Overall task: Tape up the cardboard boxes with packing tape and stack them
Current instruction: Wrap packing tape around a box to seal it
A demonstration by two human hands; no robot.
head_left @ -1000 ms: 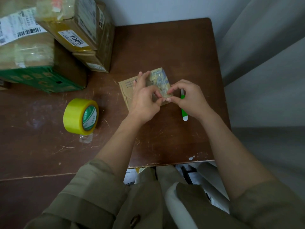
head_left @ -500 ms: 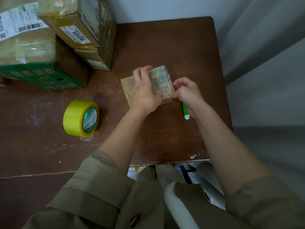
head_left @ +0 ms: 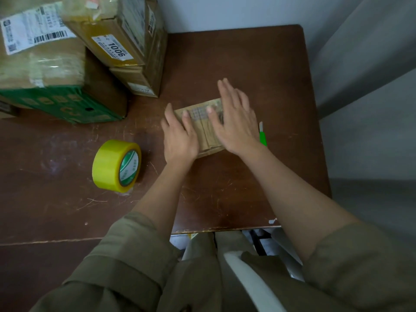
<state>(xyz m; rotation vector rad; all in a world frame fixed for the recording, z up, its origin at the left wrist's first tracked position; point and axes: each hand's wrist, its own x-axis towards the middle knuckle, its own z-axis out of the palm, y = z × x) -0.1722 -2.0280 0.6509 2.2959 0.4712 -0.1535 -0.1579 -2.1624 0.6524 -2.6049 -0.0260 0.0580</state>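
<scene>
Dark brown and scratched, the desk fills most of what I see, pushed into a corner of pale walls with a grey curtain down the right edge of the frame. Near the centre lies a small flat cardboard box, shiny tape across its far half. I have both hands on it. My left hand rests flat on the box's left side, fingers straight and slightly spread, the thumb lying over the top beside the taped patch. My right hand lies flat on the right side, fingers straight and close together, reaching past the box's far edge, the thumb pointing inward over the tape. Neither hand curls round anything; both lie open-palmed on the cardboard. Just right of my right wrist, a green and white cutter lies on the desk, partly hidden by the hand. Toward the lower left of centre a yellow roll of packing tape stands on its edge, well apart from the box. In the upper left of the frame sit the stacked boxes: a large box with a green base and a white shipping label, and beside it a box marked 1006 resting tilted on another carton.
</scene>
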